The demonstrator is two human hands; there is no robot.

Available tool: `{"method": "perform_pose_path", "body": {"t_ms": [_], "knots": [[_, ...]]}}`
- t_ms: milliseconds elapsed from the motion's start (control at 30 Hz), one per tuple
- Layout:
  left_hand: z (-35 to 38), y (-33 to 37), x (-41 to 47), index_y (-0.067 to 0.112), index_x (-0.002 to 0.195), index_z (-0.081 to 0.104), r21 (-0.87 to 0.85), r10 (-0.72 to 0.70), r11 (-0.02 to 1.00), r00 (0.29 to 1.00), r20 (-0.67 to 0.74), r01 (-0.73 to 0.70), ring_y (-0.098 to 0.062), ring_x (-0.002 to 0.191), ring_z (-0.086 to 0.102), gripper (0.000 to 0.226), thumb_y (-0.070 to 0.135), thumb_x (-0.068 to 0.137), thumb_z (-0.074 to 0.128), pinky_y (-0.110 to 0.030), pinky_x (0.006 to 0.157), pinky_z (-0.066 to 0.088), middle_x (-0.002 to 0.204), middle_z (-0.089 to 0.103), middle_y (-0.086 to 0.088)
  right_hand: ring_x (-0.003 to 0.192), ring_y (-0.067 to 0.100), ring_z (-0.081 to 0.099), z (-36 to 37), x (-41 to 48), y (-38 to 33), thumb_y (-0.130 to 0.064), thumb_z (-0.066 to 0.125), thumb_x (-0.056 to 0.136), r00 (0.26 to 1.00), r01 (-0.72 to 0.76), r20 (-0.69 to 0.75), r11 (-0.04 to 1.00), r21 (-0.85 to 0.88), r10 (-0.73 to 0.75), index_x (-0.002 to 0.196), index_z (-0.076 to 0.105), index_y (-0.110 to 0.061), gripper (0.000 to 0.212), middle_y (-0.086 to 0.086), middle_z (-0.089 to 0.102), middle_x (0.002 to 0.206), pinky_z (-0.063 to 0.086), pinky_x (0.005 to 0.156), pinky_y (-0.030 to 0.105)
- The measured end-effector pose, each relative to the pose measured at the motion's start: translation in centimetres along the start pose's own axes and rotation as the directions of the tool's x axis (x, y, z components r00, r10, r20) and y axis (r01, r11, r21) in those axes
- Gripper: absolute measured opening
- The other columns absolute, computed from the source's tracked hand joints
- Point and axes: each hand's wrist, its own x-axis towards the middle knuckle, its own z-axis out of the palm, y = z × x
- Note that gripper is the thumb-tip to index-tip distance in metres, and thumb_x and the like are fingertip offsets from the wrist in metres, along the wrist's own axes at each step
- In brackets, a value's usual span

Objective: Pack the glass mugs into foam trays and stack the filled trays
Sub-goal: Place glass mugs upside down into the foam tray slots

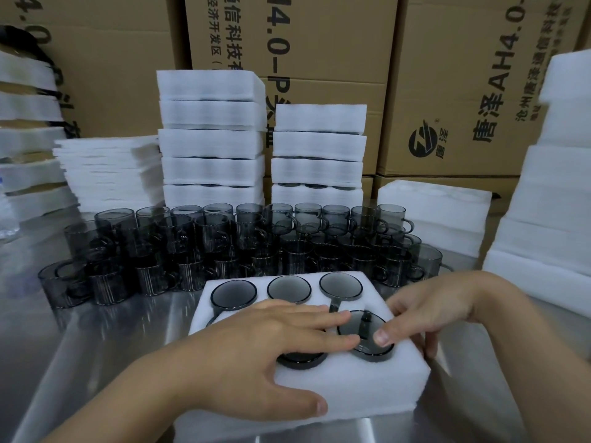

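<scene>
Closest is the left hand (256,343), laid flat with its fingers straight and together across the top of a white foam tray (351,388). Its palm covers the front left pocket and its thumb lies along the tray's front edge. The tray sits on a shiny steel counter (96,346).

Smoky grey glass mugs fill the tray's round pockets: three in the back row (288,288), one in the front right pocket (366,334) and one in the front middle pocket, mostly under the left fingers. What is in the front left pocket cannot be seen.

The right hand (425,314) reaches in from the right with curled fingers. One fingertip (382,337) rests on the rim of the front right mug, and another digit runs down the tray's right wall, so the hand clasps that edge.

Just behind the tray, a dense crowd of loose grey glass mugs (256,244) stands in rows on the counter. Behind them rise two stacks of filled foam trays, a taller one (211,142) and a shorter one (319,155) beside it, with dark rims showing between layers. A pile of thin white foam sheets (108,171) is to their left. A low stack of foam trays (431,212) and a tall foam stack (556,187) are on the right. Printed brown cardboard boxes (319,43) form the backdrop.
</scene>
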Motion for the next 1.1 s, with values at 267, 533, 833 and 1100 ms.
{"method": "perform_pose_path", "body": {"t_ms": [267, 533, 833, 1100], "knots": [[-0.05, 0.06, 0.0, 0.072, 0.124, 0.025, 0.034, 0.017, 0.999, 1.0, 0.006, -0.017, 0.024, 0.132, -0.003, 0.058, 0.052, 0.084, 0.062, -0.009, 0.11, -0.006, 0.138, 0.004, 0.053, 0.09, 0.022, 0.058, -0.06, 0.0, 0.36, -0.056, 0.059, 0.063, 1.0, 0.024, 0.012, 1.0, 0.007, -0.024, 0.123, 0.055, 0.001, 0.083, 0.029, 0.057, 0.124, 0.051, 0.08, 0.031], [0.04, 0.05, 0.05, 0.07, 0.127, 0.028, 0.024, 0.002, 1.0, 1.0, -0.008, -0.002, 0.024, 0.132, -0.002, 0.058, 0.053, 0.083, 0.062, -0.005, 0.107, -0.007, 0.14, 0.001, 0.052, 0.094, 0.023, 0.059, -0.19, 0.1, 0.35, -0.056, 0.06, 0.064, 1.0, 0.023, 0.005, 1.0, 0.015, -0.024, 0.124, 0.056, 0.0, 0.082, 0.026, 0.059, 0.123, 0.05, 0.083, 0.033], [0.13, 0.15, 0.0, 0.072, 0.126, 0.028, 0.023, -0.011, 1.0, 1.0, -0.027, 0.012, 0.024, 0.132, 0.0, 0.058, 0.052, 0.084, 0.061, -0.002, 0.105, -0.006, 0.14, 0.006, 0.052, 0.096, 0.023, 0.06, -0.07, 0.01, 0.27, -0.056, 0.059, 0.065, 1.0, 0.027, 0.005, 0.999, 0.023, -0.027, 0.124, 0.057, -0.003, 0.08, 0.022, 0.061, 0.123, 0.051, 0.081, 0.029], [0.07, 0.0, -0.06, 0.076, 0.124, 0.021, 0.059, 0.027, 0.998, 1.0, -0.007, -0.026, 0.023, 0.132, -0.001, 0.062, 0.06, 0.08, 0.061, -0.006, 0.106, -0.006, 0.145, 0.003, 0.046, 0.107, 0.033, 0.06, 0.21, -0.07, -0.28, -0.06, 0.053, 0.065, 0.999, 0.019, 0.047, 0.998, -0.053, -0.016, 0.127, 0.055, -0.007, 0.081, 0.019, 0.059, 0.127, 0.049, 0.092, 0.038]]}}
